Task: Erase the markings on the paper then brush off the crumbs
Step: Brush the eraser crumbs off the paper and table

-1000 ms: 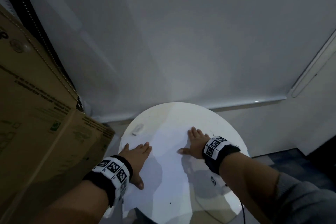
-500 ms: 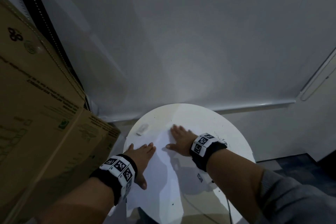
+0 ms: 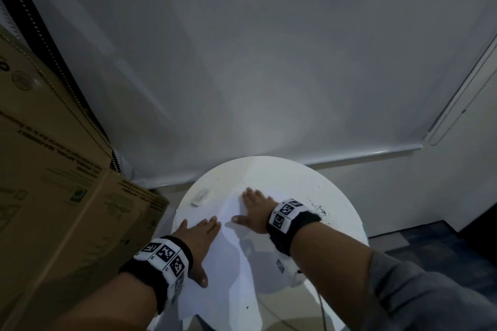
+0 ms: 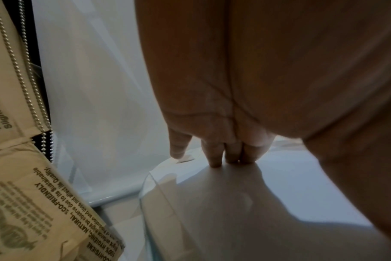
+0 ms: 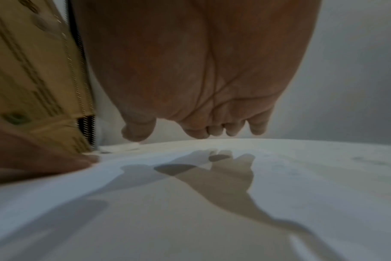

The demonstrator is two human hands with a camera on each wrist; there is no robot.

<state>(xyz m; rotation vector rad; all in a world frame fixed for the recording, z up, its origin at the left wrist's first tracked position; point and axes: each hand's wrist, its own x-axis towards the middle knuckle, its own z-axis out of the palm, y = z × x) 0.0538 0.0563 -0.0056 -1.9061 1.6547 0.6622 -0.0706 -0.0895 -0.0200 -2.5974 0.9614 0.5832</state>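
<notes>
A white sheet of paper [image 3: 223, 258] lies on a round white table [image 3: 347, 226]. My left hand [image 3: 197, 236] lies flat on the sheet's left part, fingers straight; the left wrist view shows its fingertips [image 4: 215, 163] touching the surface. My right hand [image 3: 254, 209] is spread flat over the sheet's far right corner, with its fingers [image 5: 214, 130] just above or brushing the surface in the right wrist view. A small white eraser [image 3: 200, 197] rests on the table beyond the left hand. Dark eraser crumbs [image 3: 318, 208] are scattered on the table right of the right wrist.
A large cardboard box [image 3: 53, 196] stands against the table's left side. A white roller blind [image 3: 242, 62] with a bead chain [image 3: 53, 62] hangs behind. A thin cable [image 3: 320, 301] runs off the table's near edge. Dark floor [image 3: 430, 244] lies to the right.
My right hand has swept from the sheet's right side leftward and toward the far corner. My left hand has stayed flat on the paper.
</notes>
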